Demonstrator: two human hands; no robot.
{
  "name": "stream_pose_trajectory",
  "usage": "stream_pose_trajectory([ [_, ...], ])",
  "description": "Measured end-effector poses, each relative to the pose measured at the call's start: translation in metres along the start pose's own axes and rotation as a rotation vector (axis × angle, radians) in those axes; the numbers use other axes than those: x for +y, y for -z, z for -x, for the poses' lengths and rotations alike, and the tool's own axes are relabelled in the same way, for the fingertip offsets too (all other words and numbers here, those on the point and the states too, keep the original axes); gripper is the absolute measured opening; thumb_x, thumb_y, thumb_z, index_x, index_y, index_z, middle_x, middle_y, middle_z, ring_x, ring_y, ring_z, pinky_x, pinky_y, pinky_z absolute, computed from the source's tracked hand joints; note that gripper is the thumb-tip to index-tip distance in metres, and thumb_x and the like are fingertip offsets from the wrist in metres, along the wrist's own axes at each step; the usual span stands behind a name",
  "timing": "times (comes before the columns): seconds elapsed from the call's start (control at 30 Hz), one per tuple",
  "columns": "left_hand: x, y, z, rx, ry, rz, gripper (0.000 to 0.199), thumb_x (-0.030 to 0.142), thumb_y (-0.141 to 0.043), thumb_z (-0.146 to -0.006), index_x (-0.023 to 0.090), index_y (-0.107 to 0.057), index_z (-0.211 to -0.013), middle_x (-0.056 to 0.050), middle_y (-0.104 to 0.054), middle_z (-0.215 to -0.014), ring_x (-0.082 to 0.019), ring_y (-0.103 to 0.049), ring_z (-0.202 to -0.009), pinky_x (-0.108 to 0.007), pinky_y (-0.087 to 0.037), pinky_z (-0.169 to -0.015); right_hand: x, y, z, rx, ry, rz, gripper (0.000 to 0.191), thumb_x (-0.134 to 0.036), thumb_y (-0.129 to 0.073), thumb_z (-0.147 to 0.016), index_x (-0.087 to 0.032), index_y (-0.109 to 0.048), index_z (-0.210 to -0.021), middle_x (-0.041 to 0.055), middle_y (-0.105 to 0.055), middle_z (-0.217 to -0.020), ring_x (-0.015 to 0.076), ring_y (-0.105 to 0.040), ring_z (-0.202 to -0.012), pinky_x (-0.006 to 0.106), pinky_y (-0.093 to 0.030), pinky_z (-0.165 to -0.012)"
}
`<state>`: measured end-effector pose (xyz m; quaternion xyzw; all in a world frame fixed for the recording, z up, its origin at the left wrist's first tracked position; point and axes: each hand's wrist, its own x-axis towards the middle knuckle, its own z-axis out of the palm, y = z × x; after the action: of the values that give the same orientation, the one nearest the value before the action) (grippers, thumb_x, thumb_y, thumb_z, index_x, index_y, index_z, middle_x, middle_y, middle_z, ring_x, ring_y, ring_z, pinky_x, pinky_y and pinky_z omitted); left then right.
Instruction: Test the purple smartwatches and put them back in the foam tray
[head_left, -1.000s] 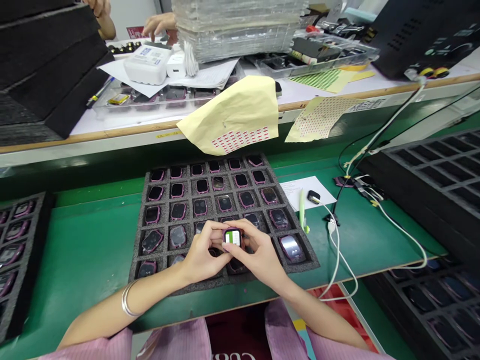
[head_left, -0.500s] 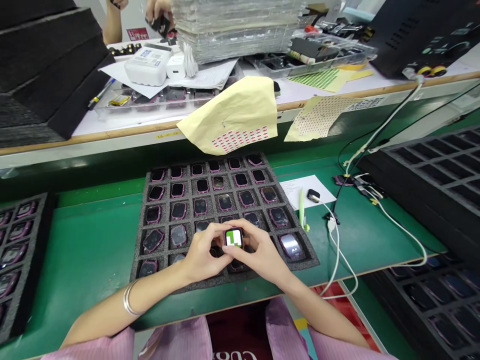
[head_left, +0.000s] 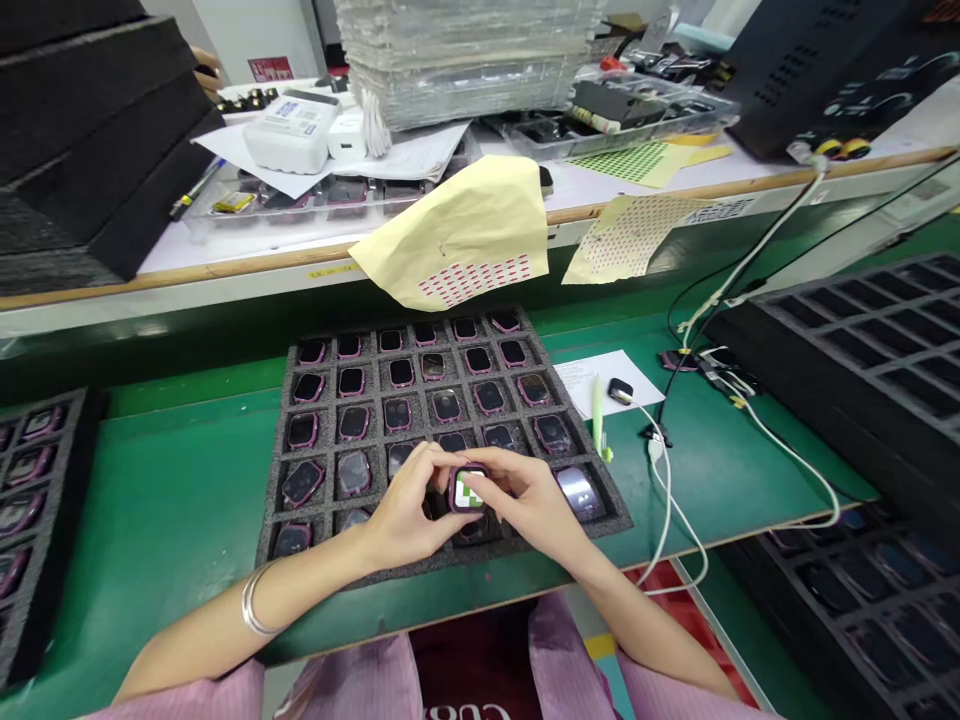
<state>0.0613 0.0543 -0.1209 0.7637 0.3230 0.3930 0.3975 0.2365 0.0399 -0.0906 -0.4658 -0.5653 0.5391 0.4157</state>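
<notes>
As my left hand [head_left: 401, 515] pinches the lower-centre watch [head_left: 462, 492], right hand [head_left: 536, 500] (grip unclear) thumbing its part-green screen [head_left: 463, 496], I judge work unfinished.

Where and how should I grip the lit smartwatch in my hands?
Pinch its purple rim, probably from left and right: the smartwatch is squarish, its lit screen facing you, so an edge grip should leave the display uncovered. Your right hand has its thumb over part of the screen.
</notes>
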Motion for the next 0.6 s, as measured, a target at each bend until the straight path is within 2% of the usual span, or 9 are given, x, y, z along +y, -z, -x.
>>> stream_pose_trajectory([
  [0.1,-0.002,0.000,0.000,-0.010,0.018,0.023,0.043,0.019,-0.069,-0.076,0.022,-0.046,-0.111,0.001,-0.044,-0.080,-0.016,-0.045,-0.075,-0.030,-0.038,-0.069,-0.001,0.008,0.003,-0.108,-0.004,0.069,0.035,-0.021,-0.068,-0.079,-0.022,-0.065,-0.114,0.0053,-0.067,-0.105,0.0134,-0.060,-0.064,0.022,-0.049,-0.051],
  [0.17,-0.003,0.000,-0.001,0.012,0.014,0.036,0.041,0.017,-0.067,-0.076,0.022,-0.046,-0.110,0.001,-0.044,-0.080,-0.016,-0.044,-0.074,-0.030,-0.038,-0.069,-0.001,0.009,0.003,-0.133,-0.002,0.065,0.046,-0.021,-0.070,-0.077,-0.023,-0.060,-0.122,0.0059,-0.065,-0.111,0.0119,-0.059,-0.061,0.021,-0.048,-0.049],
  [0.3,-0.003,0.000,-0.002,0.036,0.002,0.022,0.045,0.020,-0.072,-0.074,0.023,-0.045,-0.111,0.002,-0.043,-0.080,-0.016,-0.044,-0.074,-0.029,-0.038,-0.070,0.001,0.000,-0.002,-0.074,0.034,-0.056,0.026,-0.028,-0.059,-0.088,-0.020,-0.063,-0.113,0.0059,-0.068,-0.101,0.0208,-0.064,-0.087,0.031,-0.054,-0.073],
  [0.37,-0.002,0.000,-0.002,0.035,0.029,0.001,0.047,0.021,-0.073,-0.073,0.023,-0.045,-0.110,0.002,-0.045,-0.081,-0.016,-0.045,-0.075,-0.029,-0.039,-0.070,0.003,-0.005,-0.003,-0.027,0.036,-0.076,0.023,-0.028,-0.055,-0.090,-0.020,-0.064,-0.110,0.0050,-0.069,-0.096,0.0215,-0.064,-0.090,0.033,-0.053,-0.078],
  [0.5,-0.003,-0.002,-0.003,0.014,0.127,-0.019,0.045,0.013,-0.067,-0.073,0.023,-0.043,-0.109,-0.002,-0.050,-0.094,-0.017,-0.049,-0.080,-0.030,-0.043,-0.073,0.009,-0.008,-0.002,-0.023,-0.008,-0.023,0.040,-0.021,-0.069,-0.079,-0.021,-0.060,-0.117,0.0055,-0.067,-0.104,0.0213,-0.064,-0.089,0.027,-0.053,-0.065],
  [0.6,-0.002,0.003,-0.011,-0.025,0.116,-0.057,0.054,0.015,-0.071,-0.071,0.023,-0.041,-0.115,-0.006,-0.049,-0.102,-0.020,-0.051,-0.090,-0.035,-0.046,-0.078,0.014,-0.007,-0.001,-0.022,-0.023,-0.160,0.045,-0.021,-0.072,-0.077,-0.022,-0.057,-0.119,0.0062,-0.065,-0.109,0.0217,-0.063,-0.095,0.031,-0.055,-0.077],
])
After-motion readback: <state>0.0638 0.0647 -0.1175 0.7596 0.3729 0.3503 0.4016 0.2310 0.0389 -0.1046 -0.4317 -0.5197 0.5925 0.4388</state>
